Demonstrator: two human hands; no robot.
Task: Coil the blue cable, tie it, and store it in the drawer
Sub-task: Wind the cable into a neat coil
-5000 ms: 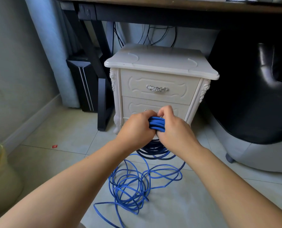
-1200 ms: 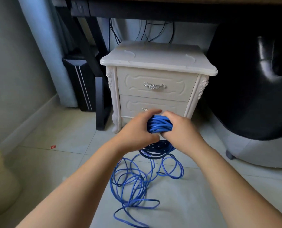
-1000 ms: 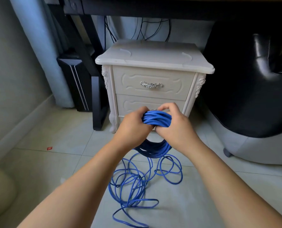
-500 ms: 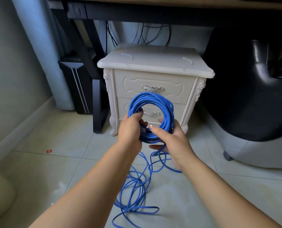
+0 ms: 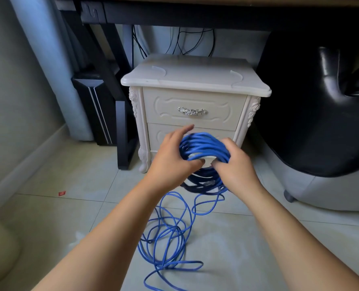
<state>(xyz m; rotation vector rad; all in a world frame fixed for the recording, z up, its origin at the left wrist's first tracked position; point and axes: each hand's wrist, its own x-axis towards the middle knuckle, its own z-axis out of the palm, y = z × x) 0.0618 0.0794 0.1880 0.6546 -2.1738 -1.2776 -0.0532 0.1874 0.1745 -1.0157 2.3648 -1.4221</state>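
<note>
I've got the blue cable (image 5: 203, 147) coil in front of the nightstand (image 5: 195, 85); right hand (image 5: 233, 166) clamps its right side, left hand (image 5: 172, 158) half open, fingers spread w/ thumb under. Springy, light, slick; grip across all loops. Loose tail on near floor.
</note>
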